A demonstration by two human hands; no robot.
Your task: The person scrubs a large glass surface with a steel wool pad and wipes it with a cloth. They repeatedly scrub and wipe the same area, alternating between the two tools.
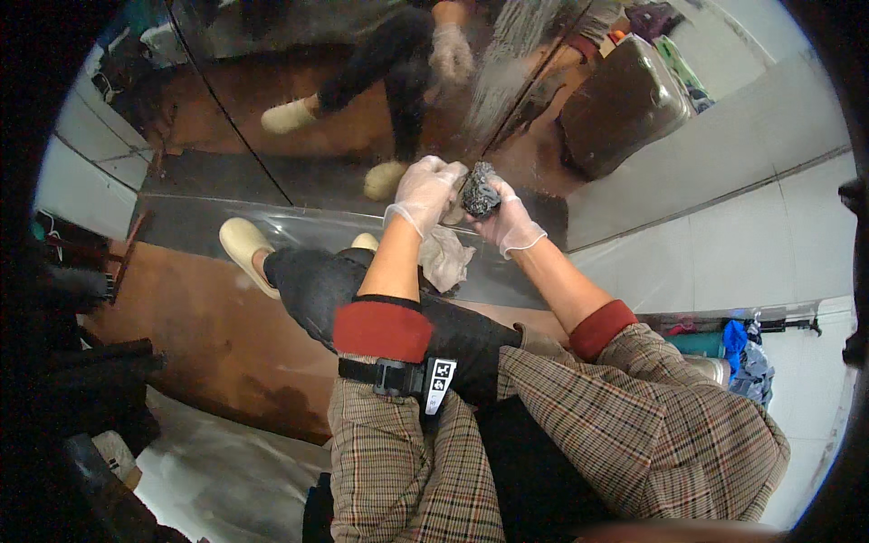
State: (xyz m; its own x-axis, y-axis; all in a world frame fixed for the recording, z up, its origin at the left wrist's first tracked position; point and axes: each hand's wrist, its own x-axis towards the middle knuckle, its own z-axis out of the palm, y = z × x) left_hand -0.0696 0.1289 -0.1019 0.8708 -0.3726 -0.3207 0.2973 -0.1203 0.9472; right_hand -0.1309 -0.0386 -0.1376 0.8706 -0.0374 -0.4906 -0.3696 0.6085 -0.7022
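Both hands wear thin translucent gloves and are close together before a large mirror panel [271, 136]. My right hand [509, 220] holds a dark grey, crumpled, wet-looking wad [481, 191], whose material I cannot make out for sure. Just left of the wad, my left hand [428, 190] has its fingers curled, and whether it grips anything is hidden. A pale crumpled cloth or bag [445, 258] lies below the hands. Whitish streaks [506, 61] mark the mirror above them.
A light clog [246, 251] is on my foot at the left, near the mirror's bottom ledge [312, 220]. White tiled wall [726, 251] rises on the right, with blue and grey cloths [747, 360] hanging there. A brown padded seat [621, 102] shows in the mirror.
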